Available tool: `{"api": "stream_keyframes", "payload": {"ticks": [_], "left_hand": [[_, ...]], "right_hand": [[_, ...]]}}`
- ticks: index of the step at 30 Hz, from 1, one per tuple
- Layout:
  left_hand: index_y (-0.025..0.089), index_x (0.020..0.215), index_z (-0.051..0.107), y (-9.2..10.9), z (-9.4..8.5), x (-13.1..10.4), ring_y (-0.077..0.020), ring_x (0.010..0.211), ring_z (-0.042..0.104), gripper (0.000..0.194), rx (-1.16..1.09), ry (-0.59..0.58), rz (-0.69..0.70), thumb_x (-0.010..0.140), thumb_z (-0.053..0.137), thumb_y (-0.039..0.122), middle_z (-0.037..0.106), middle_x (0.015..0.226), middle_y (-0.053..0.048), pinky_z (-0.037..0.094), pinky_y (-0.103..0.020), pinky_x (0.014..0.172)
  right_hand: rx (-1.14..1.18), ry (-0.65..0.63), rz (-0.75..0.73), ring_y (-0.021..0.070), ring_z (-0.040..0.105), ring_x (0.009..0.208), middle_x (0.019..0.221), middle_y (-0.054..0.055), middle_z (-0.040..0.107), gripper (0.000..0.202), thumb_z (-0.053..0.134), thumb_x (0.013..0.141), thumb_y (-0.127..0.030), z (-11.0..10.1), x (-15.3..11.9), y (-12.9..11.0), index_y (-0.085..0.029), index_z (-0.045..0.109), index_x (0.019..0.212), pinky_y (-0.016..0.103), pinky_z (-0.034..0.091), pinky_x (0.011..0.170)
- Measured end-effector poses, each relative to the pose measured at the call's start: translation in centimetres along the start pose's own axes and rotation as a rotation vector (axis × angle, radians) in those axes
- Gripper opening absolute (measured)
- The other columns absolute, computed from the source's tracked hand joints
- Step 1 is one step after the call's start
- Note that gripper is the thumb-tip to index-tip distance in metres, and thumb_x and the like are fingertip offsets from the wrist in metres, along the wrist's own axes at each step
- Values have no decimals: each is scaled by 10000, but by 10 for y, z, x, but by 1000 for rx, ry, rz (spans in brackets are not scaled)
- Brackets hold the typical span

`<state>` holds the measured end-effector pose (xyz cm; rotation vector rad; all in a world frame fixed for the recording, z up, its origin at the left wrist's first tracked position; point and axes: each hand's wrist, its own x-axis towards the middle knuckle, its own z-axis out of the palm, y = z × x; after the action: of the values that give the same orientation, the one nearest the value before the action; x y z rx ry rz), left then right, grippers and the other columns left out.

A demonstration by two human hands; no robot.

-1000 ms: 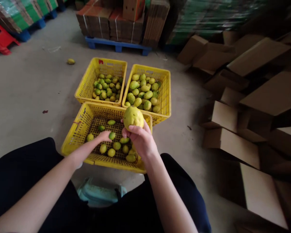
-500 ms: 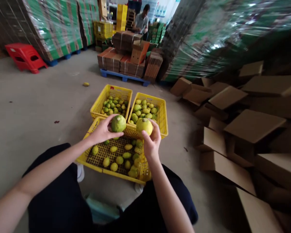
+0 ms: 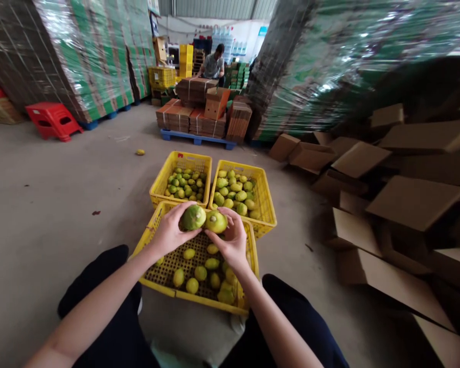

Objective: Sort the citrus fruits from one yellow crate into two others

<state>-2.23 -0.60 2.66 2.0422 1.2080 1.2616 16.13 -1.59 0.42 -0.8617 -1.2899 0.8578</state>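
Note:
My left hand (image 3: 172, 231) is closed around a green lemon (image 3: 193, 217), thumb below and fingers above. In my right hand (image 3: 233, 239) is a yellower lemon (image 3: 216, 222), gripped between thumb and fingers. The two fruits are side by side, close together, with their ends facing me. Both hands are over the near yellow crate (image 3: 159, 287), where several loose lemons (image 3: 192, 285) lie scattered on the perforated bottom. Behind it stand a left crate (image 3: 158, 176) of smaller, greener lemons and a right crate (image 3: 269, 203) of larger, yellower ones.
Opened cardboard boxes (image 3: 414, 202) pile up on the right. A single lemon (image 3: 140, 152) lies on the floor. A red stool (image 3: 54, 120) stands at left. Flattened cartons (image 3: 207, 125) rest on a blue pallet (image 3: 197, 138), with a person (image 3: 213, 66) behind. Wrapped stacks (image 3: 88, 56) flank the area.
My hands have brought the two lemons closer together, the right one moving left and its lemon turning. The whole view has tilted up slightly, so the crates appear lower.

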Motion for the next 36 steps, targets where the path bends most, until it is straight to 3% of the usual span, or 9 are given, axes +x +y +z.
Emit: {"api": "stream_keyframes", "payload": {"ticks": [5, 8, 12, 16, 20, 26, 30, 32, 36], "left_hand": [[266, 1224, 589, -6, -1, -1, -274, 1168, 624, 539, -65, -27, -28, 733, 790, 364, 665, 1247, -84, 478, -460, 1040], [236, 1165, 608, -13, 1, -1, -211, 856, 694, 630, -386, -147, -257, 621, 850, 441, 711, 1049, -72, 579, -345, 763], [164, 852, 637, -18, 8, -1, -69, 378, 435, 611, -884, -332, -719, 689, 612, 752, 592, 561, -9, 271, -173, 324], [170, 639, 571, -17, 16, -1, -53, 335, 379, 612, -1014, -327, -922, 688, 556, 779, 500, 445, 12, 197, -158, 302], [176, 679, 587, -21, 24, -3, -71, 368, 442, 547, -1019, -255, -972, 672, 620, 722, 551, 496, 4, 234, -161, 312], [170, 771, 625, -30, 34, -8, -96, 380, 457, 526, -1034, -228, -956, 715, 578, 691, 589, 551, -17, 236, -201, 333], [189, 967, 678, -24, 30, -6, -148, 589, 589, 471, -971, -144, -808, 726, 632, 590, 677, 776, -33, 416, -240, 454], [224, 1066, 686, -20, 25, -5, -198, 832, 651, 432, -807, -90, -625, 727, 700, 492, 702, 982, -35, 522, -284, 658], [260, 1196, 654, -18, 20, -7, -275, 1158, 596, 539, -452, -98, -291, 696, 810, 384, 645, 1242, -69, 486, -398, 980]], "right_hand": [[-14, 33, -23, 253, 574, 1148, 1152, 54, 593, 466, 830, 657, -246, 1, 0, -4, -273, 577, 1047, 423, 501, 989], [36, 35, 38, 227, 604, 1069, 1095, 27, 606, 498, 866, 605, -238, 4, -5, -7, -274, 557, 994, 384, 526, 935], [175, -52, 418, 151, 623, 719, 864, -30, 622, 431, 860, 639, -376, 7, -10, -11, -256, 537, 899, 302, 579, 656], [422, -108, 914, 145, 625, 554, 757, -4, 671, 424, 788, 692, -536, 9, -11, -8, -218, 572, 872, 267, 561, 452], [563, -35, 1117, 116, 620, 494, 678, 12, 686, 350, 741, 760, -508, 9, -6, -4, -185, 630, 837, 206, 558, 432], [536, 26, 1034, 145, 678, 584, 738, 14, 719, 305, 787, 739, -433, 5, -1, -4, -196, 634, 854, 220, 580, 463], [467, 14, 940, 166, 669, 602, 774, 4, 706, 396, 828, 665, -466, 3, -2, -3, -216, 600, 870, 261, 568, 461], [338, 20, 767, 173, 668, 659, 830, -8, 699, 431, 855, 630, -431, 1, -2, -2, -231, 594, 908, 293, 586, 545], [-21, 3, 300, 231, 657, 977, 1077, 24, 683, 489, 881, 593, -283, -7, 0, -1, -261, 638, 1017, 398, 558, 893]]}}
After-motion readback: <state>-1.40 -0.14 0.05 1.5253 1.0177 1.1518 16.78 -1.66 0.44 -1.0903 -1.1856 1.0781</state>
